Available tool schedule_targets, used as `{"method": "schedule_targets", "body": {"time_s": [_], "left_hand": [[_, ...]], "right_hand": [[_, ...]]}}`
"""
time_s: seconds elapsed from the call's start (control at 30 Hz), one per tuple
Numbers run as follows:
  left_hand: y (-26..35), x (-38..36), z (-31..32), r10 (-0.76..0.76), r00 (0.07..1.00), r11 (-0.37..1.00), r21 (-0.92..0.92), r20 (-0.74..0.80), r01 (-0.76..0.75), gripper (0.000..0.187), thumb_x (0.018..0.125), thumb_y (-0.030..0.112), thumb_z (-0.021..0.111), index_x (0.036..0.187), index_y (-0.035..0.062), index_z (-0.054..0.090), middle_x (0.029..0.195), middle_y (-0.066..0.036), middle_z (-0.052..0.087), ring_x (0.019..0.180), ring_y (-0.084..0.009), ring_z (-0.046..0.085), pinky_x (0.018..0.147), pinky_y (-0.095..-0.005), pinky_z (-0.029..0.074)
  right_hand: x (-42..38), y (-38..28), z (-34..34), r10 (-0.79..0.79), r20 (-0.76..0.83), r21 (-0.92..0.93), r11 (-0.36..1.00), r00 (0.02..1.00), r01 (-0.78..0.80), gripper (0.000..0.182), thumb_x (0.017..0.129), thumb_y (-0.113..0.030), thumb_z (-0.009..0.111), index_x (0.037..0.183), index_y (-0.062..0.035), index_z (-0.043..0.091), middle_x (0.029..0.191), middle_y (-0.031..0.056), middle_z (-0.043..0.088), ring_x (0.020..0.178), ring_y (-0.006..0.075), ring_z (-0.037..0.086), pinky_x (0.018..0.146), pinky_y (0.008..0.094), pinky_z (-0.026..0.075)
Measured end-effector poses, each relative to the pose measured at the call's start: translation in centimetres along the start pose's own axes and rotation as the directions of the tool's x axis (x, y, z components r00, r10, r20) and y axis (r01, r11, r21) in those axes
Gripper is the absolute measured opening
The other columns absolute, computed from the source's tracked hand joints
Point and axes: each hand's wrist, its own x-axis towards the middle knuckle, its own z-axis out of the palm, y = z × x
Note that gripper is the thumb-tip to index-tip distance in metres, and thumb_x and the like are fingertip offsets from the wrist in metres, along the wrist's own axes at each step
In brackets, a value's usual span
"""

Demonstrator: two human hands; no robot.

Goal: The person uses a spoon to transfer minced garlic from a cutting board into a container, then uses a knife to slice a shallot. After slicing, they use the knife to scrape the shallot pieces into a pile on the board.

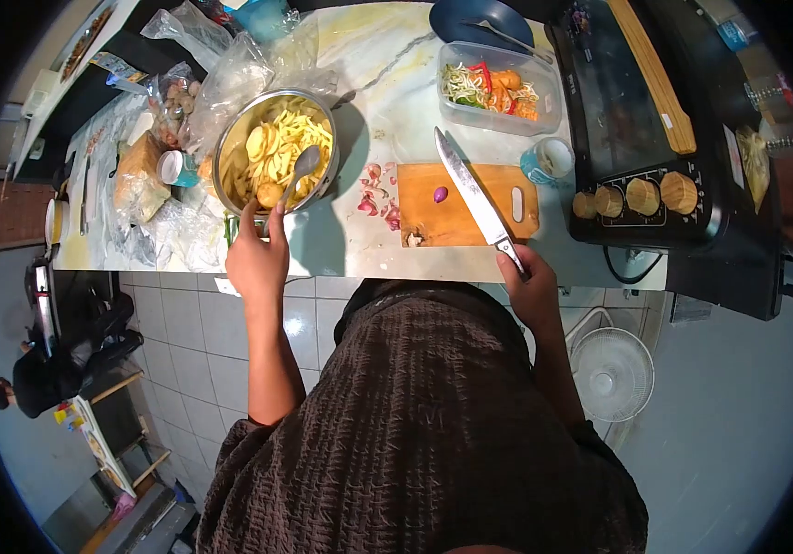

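My right hand (532,282) is closed round the handle of a kitchen knife (472,189). Its long blade points away from me and lies over the wooden cutting board (498,175). A small peeled shallot (440,195) rests on the board, left of the blade. At the near rim of a metal bowl (218,171), my left hand (263,249) grips the edge with its fingertips. The bowl holds pale yellow slices (276,148), a spoon (306,163) and a round yellowish piece (269,194) by my fingers. Reddish shallot skins (378,198) are scattered left of the board.
Behind the board stands a plastic container (544,97) of sprouts and other food, with a dark plate (456,23) beyond. A cup (547,159) sits near the black stove (641,212). Plastic bags (230,83) crowd the left. Below right is a fan (611,374).
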Motion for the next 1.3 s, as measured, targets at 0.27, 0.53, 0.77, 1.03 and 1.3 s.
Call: {"method": "schedule_targets", "body": {"time_s": [0.27,0.53,0.77,1.03,1.3], "left_hand": [[3.4,-3.2,2.7,0.502,0.864,0.838,-0.227,-0.038,-0.497,0.015,0.089,0.011,0.070,0.100,0.0018,0.071,0.087,-0.015,0.068,0.075,-0.0288,0.065,0.068,-0.0362,0.051],[8.1,-3.9,13.4,0.634,0.737,0.770,-0.289,0.235,-0.569,0.022,0.088,0.022,0.071,0.097,0.0020,0.073,0.086,-0.017,0.069,0.079,-0.0309,0.067,0.073,-0.0394,0.052],[7.7,-3.9,15.1,0.685,0.703,0.728,-0.199,0.191,-0.656,0.024,0.086,0.025,0.072,0.094,0.0032,0.074,0.086,-0.017,0.071,0.084,-0.0349,0.067,0.075,-0.0423,0.053],[8.9,-5.0,14.2,0.521,0.792,0.853,-0.228,0.319,-0.469,0.027,0.088,0.028,0.070,0.095,0.0024,0.074,0.085,-0.019,0.072,0.079,-0.0362,0.068,0.073,-0.0423,0.054],[8.0,-4.7,14.4,0.586,0.752,0.803,-0.334,0.302,-0.493,0.023,0.086,0.022,0.073,0.095,0.0016,0.074,0.093,-0.019,0.071,0.089,-0.0357,0.066,0.080,-0.0413,0.051]], "right_hand": [[-0.7,0.1,0.4,0.082,0.161,0.256,0.959,0.984,-0.121,0.024,0.098,-0.022,0.059,0.103,0.0005,0.052,0.072,0.0066,0.060,0.065,0.0126,0.062,0.059,0.0331,0.049],[-1.2,0.4,0.8,-0.161,0.018,-0.125,0.979,0.987,0.162,0.023,0.094,-0.016,0.060,0.103,0.0015,0.049,0.083,0.0253,0.065,0.079,0.0450,0.065,0.068,0.0498,0.051],[-2.0,1.8,1.3,0.063,0.072,-0.160,0.986,0.995,-0.051,0.019,0.095,-0.018,0.060,0.099,-0.0002,0.054,0.083,0.0234,0.065,0.081,0.0453,0.064,0.069,0.0471,0.050],[-1.2,0.6,0.7,0.068,0.114,-0.251,0.967,0.991,-0.037,0.030,0.096,-0.030,0.056,0.103,-0.0007,0.053,0.093,0.0272,0.066,0.092,0.0490,0.062,0.080,0.0560,0.048],[-1.3,0.5,0.6,0.038,0.076,-0.243,0.970,0.996,-0.019,0.036,0.098,-0.037,0.055,0.098,-0.0014,0.054,0.087,0.0234,0.064,0.088,0.0465,0.061,0.075,0.0500,0.047]]}}
